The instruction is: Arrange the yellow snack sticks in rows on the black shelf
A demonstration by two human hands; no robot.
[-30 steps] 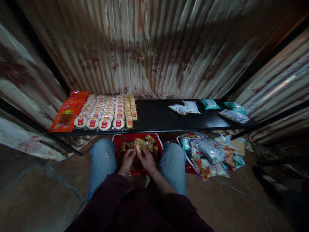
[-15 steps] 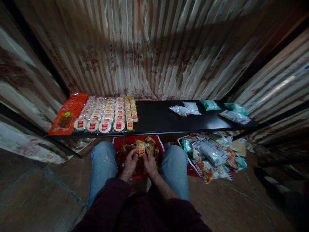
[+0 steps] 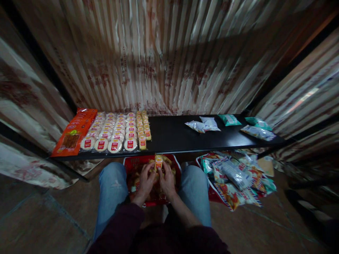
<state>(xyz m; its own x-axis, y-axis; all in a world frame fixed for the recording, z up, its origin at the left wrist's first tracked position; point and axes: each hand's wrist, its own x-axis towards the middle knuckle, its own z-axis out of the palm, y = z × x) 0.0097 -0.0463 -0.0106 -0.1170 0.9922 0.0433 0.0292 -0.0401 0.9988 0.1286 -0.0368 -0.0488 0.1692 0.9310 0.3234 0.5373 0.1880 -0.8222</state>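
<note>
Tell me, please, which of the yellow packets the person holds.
The yellow packet between the left hand and right hand, over the red basket; the others lie in that basket or in rows on the black shelf.

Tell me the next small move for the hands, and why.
Probably raise the yellow packet to the black shelf and set it at the near end of the shorter yellow row: the left hand and right hand hold it between them over the red basket, and that row stops short of the longer yellow row beside it.
</note>
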